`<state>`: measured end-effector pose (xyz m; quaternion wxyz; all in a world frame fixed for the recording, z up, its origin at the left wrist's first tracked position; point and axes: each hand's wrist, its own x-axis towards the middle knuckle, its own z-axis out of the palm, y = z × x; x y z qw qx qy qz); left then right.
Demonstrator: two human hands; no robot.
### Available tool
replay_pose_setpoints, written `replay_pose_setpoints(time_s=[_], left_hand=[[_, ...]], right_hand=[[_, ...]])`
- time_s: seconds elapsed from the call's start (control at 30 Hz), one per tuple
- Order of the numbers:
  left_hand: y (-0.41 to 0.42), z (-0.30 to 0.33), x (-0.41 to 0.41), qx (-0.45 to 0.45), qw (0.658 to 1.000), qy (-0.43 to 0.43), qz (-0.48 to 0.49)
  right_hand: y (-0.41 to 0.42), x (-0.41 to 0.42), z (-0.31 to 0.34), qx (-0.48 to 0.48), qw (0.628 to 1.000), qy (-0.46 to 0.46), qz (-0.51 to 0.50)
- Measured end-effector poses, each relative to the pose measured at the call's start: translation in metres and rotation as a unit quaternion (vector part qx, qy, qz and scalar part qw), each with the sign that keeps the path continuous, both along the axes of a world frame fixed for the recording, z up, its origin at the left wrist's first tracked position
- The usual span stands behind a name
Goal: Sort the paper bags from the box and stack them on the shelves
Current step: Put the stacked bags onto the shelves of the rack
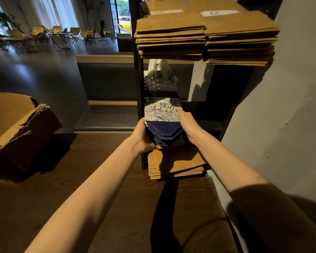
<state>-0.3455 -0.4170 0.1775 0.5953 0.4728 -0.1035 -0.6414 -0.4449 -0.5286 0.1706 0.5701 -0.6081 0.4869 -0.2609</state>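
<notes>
Both hands grip a stack of folded navy-and-white patterned paper bags point(162, 123) at the black metal shelf's point(137, 84) middle level: the left hand point(141, 138) cups its near-left underside, the right hand point(187, 123) clasps its right edge. Flat brown kraft paper bags point(206, 35) pile on the upper shelf, more point(177, 167) lie below, and a torn brown cardboard box point(20, 128) sits far left.
</notes>
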Motion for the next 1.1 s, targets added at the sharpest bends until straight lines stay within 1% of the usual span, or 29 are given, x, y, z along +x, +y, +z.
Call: replay_pose_setpoints(time_s=[0.13,0.2,0.27,0.3,0.4,0.5,0.63,0.77,0.83,0.87,0.93,1.03,1.1], left_hand=[[-0.001,-0.002,-0.002,-0.052,0.993,0.099,0.032],[-0.001,-0.006,0.0,-0.046,0.993,0.106,0.039],[0.0,-0.008,0.001,-0.043,0.994,0.096,0.025],[0.001,-0.009,0.001,-0.04,0.996,0.075,0.019],[0.005,-0.014,0.003,-0.025,0.999,0.023,0.03],[0.012,-0.026,0.006,-0.01,0.996,0.034,0.082],[0.024,-0.047,0.006,0.023,0.998,-0.009,0.06],[0.032,-0.068,-0.001,0.055,0.994,-0.032,0.086],[0.036,-0.076,-0.008,0.053,0.992,-0.067,0.097],[0.037,-0.081,-0.011,0.052,0.989,-0.101,0.094],[0.04,-0.089,-0.017,0.051,0.974,-0.204,0.08],[0.04,-0.111,-0.018,0.039,0.934,-0.351,0.059],[0.035,-0.129,-0.013,0.038,0.898,-0.438,0.032]], right_hand=[[0.004,0.001,0.005,0.0,1.0,0.01,0.006],[0.003,0.0,0.003,-0.002,1.0,0.008,0.018],[0.001,-0.004,0.003,0.006,0.999,0.001,0.045],[-0.001,-0.006,0.003,0.013,0.998,-0.016,0.054],[-0.002,-0.019,0.004,0.032,0.997,-0.051,0.039],[0.004,-0.038,-0.002,0.011,0.999,-0.029,0.013],[0.018,-0.064,-0.02,-0.027,0.999,-0.024,-0.022],[0.024,-0.086,-0.044,-0.059,0.996,0.014,-0.059],[0.025,-0.096,-0.059,-0.081,0.993,0.043,-0.07],[0.026,-0.101,-0.066,-0.093,0.991,0.058,-0.078],[0.03,-0.108,-0.082,-0.116,0.985,0.085,-0.095],[0.033,-0.112,-0.104,-0.145,0.977,0.123,-0.093],[0.032,-0.111,-0.116,-0.168,0.97,0.157,-0.083]])
